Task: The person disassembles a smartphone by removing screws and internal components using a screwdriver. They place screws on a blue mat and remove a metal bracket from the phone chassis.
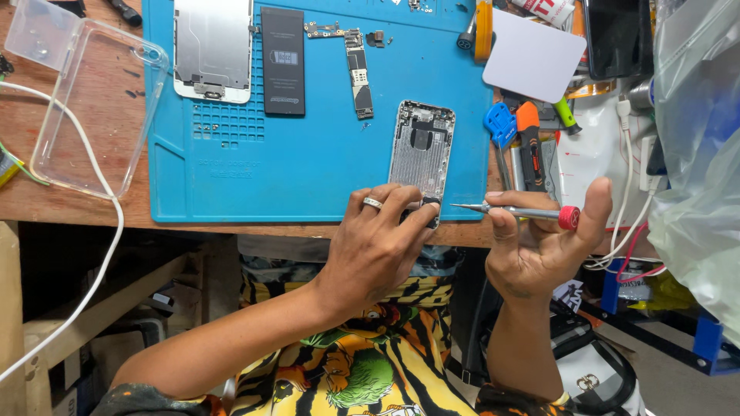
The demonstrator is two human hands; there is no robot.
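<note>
An opened phone housing (421, 151), silver and emptied, lies on the blue work mat (308, 169) near its front edge. My left hand (379, 243), wearing a ring, pinches the housing's near end with its fingertips. My right hand (539, 246) holds a thin precision screwdriver (515, 210) with a red cap, its tip pointing left just beside the housing's lower right corner. Farther back on the mat lie a phone screen assembly (213, 48), a black battery (283, 60) and a logic board (358, 71).
A clear phone case (92, 108) rests on the wooden table at the left, with a white cable (104, 192) beside it. Tools, a white card (532, 58), a black phone (619, 35) and plastic bags (697, 154) crowd the right side.
</note>
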